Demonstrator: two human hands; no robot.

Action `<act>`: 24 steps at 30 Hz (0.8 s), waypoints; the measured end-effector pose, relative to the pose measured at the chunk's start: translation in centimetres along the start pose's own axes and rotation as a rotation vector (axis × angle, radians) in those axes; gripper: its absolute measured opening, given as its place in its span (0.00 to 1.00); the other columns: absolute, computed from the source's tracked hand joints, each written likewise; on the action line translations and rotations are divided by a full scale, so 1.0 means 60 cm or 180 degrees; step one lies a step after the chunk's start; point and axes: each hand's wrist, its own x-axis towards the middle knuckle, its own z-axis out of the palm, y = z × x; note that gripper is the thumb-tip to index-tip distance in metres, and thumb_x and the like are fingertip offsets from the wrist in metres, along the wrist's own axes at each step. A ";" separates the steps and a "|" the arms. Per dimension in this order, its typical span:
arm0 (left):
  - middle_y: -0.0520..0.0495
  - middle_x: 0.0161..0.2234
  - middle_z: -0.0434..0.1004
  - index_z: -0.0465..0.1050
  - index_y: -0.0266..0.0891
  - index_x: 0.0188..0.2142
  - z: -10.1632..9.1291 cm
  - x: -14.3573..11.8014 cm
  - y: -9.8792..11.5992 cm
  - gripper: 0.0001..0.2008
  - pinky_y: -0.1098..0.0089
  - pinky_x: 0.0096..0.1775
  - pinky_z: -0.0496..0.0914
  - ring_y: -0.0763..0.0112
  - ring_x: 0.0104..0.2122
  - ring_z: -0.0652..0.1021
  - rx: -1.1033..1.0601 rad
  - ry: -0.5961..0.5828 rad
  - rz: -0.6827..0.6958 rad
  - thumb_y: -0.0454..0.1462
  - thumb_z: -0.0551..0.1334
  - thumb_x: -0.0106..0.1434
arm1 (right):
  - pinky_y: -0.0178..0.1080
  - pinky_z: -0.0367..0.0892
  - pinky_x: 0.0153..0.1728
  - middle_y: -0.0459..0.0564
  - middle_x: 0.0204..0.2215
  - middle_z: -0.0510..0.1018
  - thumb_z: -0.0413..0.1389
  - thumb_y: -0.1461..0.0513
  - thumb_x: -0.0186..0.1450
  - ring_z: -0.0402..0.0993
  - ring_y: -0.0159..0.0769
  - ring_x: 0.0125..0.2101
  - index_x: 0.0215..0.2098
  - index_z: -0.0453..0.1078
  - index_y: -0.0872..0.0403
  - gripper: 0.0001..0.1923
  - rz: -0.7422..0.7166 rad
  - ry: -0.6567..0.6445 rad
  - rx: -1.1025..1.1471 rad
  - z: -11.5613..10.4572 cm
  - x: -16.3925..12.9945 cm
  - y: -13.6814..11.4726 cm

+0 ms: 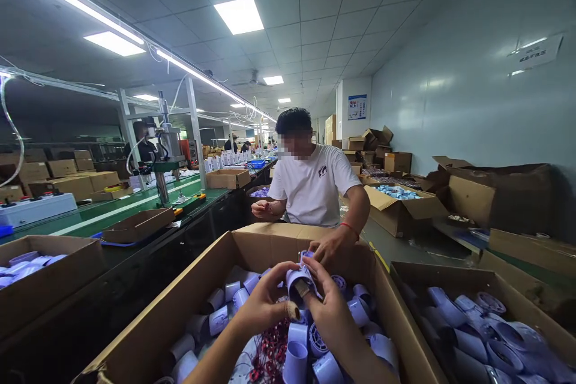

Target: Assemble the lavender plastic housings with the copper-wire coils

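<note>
pale lilac plastic, a small fan housing sat just below the middle of the frame, held up over the big cardboard box that filled the lower centre. both hands met on it: the left hand came in from the lower left with its fingers curled round the housing's left side, and the right hand came from the lower right, fingers wrapped over the top and right. the housing lay between the two, its round mouth facing down toward the camera, long axis running up and away; the two hands looked equally near. both forearms rose from the bottom edge, wrists bent inward. under them the box held many more lilac housings and a tangle of red wire. just beyond, a co-worker's hand rested at the box's far rim. a second box of like parts sat at lower right, and a green worktop ran along the left.
</note>
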 end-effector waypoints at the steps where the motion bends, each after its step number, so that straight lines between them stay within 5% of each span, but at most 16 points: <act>1: 0.44 0.43 0.73 0.71 0.41 0.50 0.002 -0.001 -0.003 0.34 0.68 0.43 0.68 0.63 0.41 0.74 0.0119 0.0018 -0.0042 0.47 0.74 0.43 | 0.48 0.59 0.58 0.54 0.54 0.73 0.59 0.57 0.56 0.65 0.47 0.57 0.51 0.70 0.53 0.24 0.0025 0.0115 -0.0059 0.002 0.000 0.000; 11: 0.39 0.49 0.73 0.72 0.39 0.50 0.018 -0.010 -0.011 0.31 0.62 0.46 0.70 0.54 0.45 0.73 0.0923 0.0328 0.0036 0.41 0.73 0.46 | 0.46 0.62 0.55 0.52 0.46 0.80 0.58 0.63 0.49 0.72 0.46 0.50 0.43 0.76 0.53 0.21 0.0215 0.0435 0.0034 0.013 -0.011 -0.017; 19: 0.43 0.41 0.75 0.74 0.40 0.47 0.021 -0.009 0.009 0.29 0.66 0.41 0.71 0.61 0.38 0.76 0.0698 0.0247 0.0057 0.42 0.74 0.45 | 0.47 0.66 0.51 0.52 0.42 0.81 0.65 0.56 0.47 0.75 0.47 0.46 0.40 0.78 0.54 0.22 0.0386 -0.0068 0.0626 0.003 0.003 -0.021; 24: 0.44 0.39 0.75 0.73 0.39 0.47 0.031 -0.008 0.014 0.30 0.69 0.37 0.71 0.65 0.34 0.74 0.0847 0.0449 0.0040 0.43 0.74 0.44 | 0.48 0.66 0.51 0.53 0.42 0.81 0.68 0.52 0.47 0.76 0.46 0.45 0.44 0.77 0.53 0.26 0.0524 -0.0734 0.0728 -0.017 0.013 -0.030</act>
